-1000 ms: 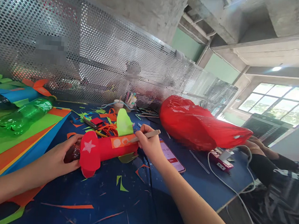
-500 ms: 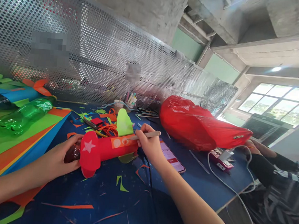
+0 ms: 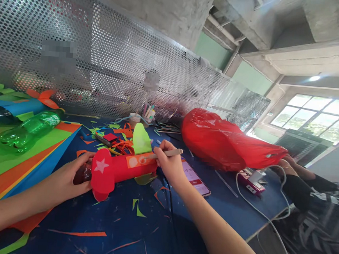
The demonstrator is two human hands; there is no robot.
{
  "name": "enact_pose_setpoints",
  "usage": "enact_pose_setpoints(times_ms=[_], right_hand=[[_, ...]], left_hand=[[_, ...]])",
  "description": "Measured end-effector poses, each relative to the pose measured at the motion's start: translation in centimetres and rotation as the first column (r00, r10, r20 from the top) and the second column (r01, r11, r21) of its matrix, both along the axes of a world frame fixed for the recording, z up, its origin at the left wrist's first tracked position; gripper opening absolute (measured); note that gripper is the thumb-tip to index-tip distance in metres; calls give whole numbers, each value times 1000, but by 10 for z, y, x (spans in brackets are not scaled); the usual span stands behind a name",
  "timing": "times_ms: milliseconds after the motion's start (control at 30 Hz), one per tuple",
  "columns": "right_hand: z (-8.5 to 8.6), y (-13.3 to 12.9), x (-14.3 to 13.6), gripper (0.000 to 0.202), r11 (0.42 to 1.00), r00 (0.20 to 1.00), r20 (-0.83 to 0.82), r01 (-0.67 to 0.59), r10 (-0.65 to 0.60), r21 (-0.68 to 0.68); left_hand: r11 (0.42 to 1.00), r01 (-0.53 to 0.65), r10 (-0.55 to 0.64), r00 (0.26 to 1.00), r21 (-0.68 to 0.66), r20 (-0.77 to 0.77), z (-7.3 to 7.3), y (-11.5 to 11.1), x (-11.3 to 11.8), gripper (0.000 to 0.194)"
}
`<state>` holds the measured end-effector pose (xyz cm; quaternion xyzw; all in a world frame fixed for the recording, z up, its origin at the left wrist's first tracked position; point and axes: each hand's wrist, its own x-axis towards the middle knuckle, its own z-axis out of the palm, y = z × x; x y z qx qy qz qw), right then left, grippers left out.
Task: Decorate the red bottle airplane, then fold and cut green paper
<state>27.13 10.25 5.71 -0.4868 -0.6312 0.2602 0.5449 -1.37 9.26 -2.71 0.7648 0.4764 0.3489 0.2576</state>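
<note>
A bottle wrapped in red paper [image 3: 125, 169], a pale star [image 3: 102, 165] near one end, lies sideways on a blue tabletop [image 3: 224, 209], the left hand [image 3: 71, 176] clamped around its dark end. Fingers pinched, the right hand [image 3: 168, 162] holds a slim beige marker [image 3: 174, 153] at an orange paper strip [image 3: 132, 162] along its side. A lit smartphone [image 3: 198, 183] lies beside the right wrist.

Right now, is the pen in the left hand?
No, the right hand holds the pen, while the left hand grips one end of the red-wrapped bottle.
</note>
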Motion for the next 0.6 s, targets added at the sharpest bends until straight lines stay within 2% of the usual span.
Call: enact_pose_setpoints(times_ms=[200, 400, 600], right_hand=[[0, -1, 1, 21, 1000, 998, 65, 16, -16, -2], [-1, -1, 1, 21, 1000, 998, 55, 5, -5, -3], [0, -1, 0, 22, 1000, 999, 40, 12, -12, -15]], left_hand=[[999, -11, 16, 991, -40, 136, 8, -7, 5, 58], [999, -21, 25, 994, -34, 109, 13, -9, 7, 57], [999, -43, 44, 995, -16, 93, 6, -5, 3, 63]])
